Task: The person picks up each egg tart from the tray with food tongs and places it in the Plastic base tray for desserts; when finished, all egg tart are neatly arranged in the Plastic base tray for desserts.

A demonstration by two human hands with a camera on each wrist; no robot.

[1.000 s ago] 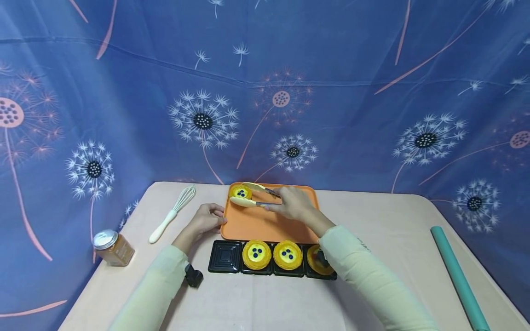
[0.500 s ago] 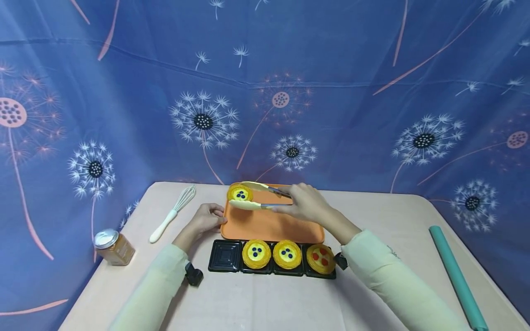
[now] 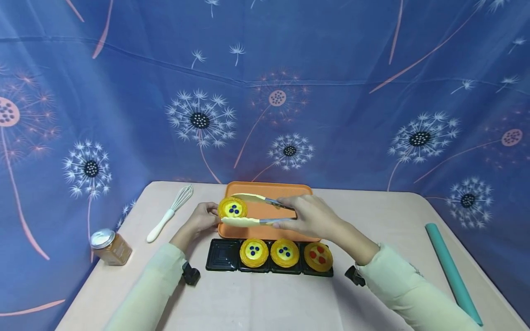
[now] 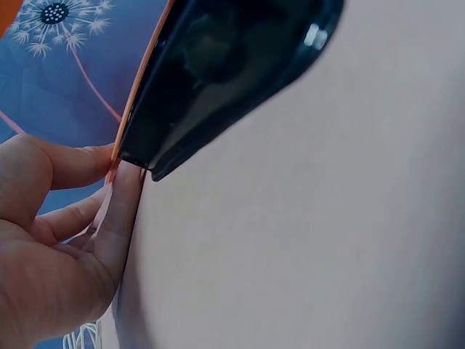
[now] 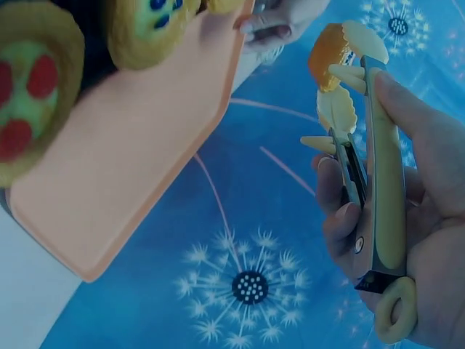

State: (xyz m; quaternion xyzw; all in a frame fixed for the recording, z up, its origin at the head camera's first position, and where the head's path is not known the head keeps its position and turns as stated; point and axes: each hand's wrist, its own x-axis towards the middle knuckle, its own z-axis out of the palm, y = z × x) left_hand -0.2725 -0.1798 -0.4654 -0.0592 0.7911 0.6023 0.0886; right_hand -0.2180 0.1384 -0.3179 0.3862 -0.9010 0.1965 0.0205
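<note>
My right hand grips a pair of cream-tipped tongs, their metal arms pointing left. Between the tong tips is an egg tart topped with blueberries, raised over the left part of an orange tray. The right wrist view shows the tart caught between the scalloped tips, fingers and thumb around the handles. My left hand pinches the tray's left edge, thumb on one side and fingers on the other in the left wrist view. A black plastic container lies in front; its leftmost compartment holds nothing.
Two blueberry tarts and a red-topped tart fill the other compartments. A whisk and a lidded jar stand left. A green roll lies along the right. Patterned blue cloth hangs behind.
The tongs have closed in on the tart, lifted it from the tray's far left corner and brought it nearer and lower in the head view. The left hand stays at the tray edge.
</note>
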